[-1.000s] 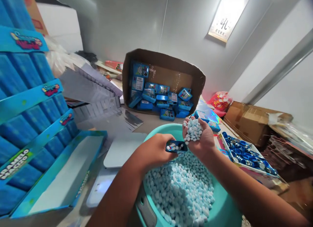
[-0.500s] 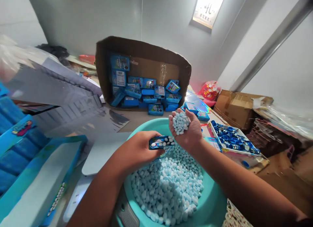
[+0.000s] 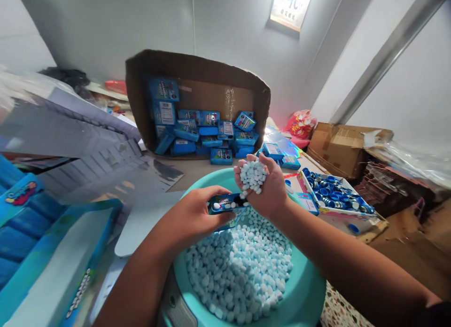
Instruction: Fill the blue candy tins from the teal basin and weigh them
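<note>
At the near edge of the surface (image 3: 199, 168) sits a teal tub (image 3: 314, 276), with pale blue-white candies (image 3: 241, 273) spread across its inside. Toward the near left corner lies a blue tray (image 3: 49, 275), with a white plate (image 3: 143, 220) between it and the tub. Over the tub, the left hand (image 3: 197, 207) grips a blue tin (image 3: 225, 205) between thumb and fingers; its mouth faces up, with a few white pieces showing inside. Just beside the tin's right end, the right hand (image 3: 266, 193) is turned palm up, fingers curled round a handful (image 3: 252, 175) of candies; whether palm and tin touch, I cannot tell. Along the right edge stands a white box (image 3: 326, 210) of blue lids (image 3: 331, 190). Toward the far edge, a brown carton (image 3: 200, 66) lies on its side, its opening facing the tub, with more blue tins (image 3: 211, 130) piled inside.
</note>
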Demonstrator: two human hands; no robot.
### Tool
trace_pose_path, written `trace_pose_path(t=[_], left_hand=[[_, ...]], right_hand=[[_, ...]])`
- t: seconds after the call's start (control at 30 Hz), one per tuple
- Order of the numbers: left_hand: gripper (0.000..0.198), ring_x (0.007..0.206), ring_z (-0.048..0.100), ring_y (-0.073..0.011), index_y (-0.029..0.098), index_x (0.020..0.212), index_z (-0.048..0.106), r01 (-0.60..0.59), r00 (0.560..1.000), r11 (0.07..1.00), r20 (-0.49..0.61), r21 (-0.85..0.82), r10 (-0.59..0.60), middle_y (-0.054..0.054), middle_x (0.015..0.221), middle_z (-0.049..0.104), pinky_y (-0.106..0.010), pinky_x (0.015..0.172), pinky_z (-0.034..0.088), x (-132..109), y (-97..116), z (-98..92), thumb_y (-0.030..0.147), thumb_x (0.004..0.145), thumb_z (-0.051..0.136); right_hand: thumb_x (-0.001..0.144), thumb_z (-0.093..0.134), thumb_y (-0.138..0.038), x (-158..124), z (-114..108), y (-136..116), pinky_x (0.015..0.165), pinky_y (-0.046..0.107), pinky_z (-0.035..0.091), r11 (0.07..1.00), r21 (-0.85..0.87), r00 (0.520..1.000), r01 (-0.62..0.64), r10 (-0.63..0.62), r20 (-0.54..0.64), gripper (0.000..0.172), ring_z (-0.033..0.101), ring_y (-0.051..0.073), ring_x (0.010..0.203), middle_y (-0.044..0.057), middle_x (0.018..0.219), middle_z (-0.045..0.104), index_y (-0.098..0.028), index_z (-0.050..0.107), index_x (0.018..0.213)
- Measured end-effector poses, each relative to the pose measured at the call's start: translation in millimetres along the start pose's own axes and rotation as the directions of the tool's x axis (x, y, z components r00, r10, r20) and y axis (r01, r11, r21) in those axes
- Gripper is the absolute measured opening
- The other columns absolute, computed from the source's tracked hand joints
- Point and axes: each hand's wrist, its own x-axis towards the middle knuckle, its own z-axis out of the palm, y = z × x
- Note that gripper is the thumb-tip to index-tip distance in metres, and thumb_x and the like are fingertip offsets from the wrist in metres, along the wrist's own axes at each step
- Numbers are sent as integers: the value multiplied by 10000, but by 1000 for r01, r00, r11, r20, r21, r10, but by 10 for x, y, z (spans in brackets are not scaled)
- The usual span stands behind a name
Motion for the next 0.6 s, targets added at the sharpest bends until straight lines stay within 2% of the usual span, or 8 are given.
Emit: trace_pose_path(t=[0.2, 0.6], left_hand=[[359, 762, 637, -152, 277, 1103, 691, 1, 1000, 1000, 19, -28, -1, 43, 889, 714, -268, 672, 476, -18, 22, 1, 455, 794, 734], [359, 915, 668, -188, 308, 1114, 693, -24, 1000, 1000, 0, -5, 24, 40, 1014, 730, -318, 784, 486, 3, -44, 17, 461, 793, 739]], right_hand=[[834, 584, -344, 11, -1, 16, 671, 270, 568, 999, -32, 1000, 7, -7, -18, 189, 674, 154, 664, 40, 696, 706, -182, 668, 784], [837, 592, -350, -11, -15, 38, 716, 273, 568, 998, -52, 1000, 25, -25, 2, 230, 687, 149, 705, 42, 713, 713, -171, 697, 738]])
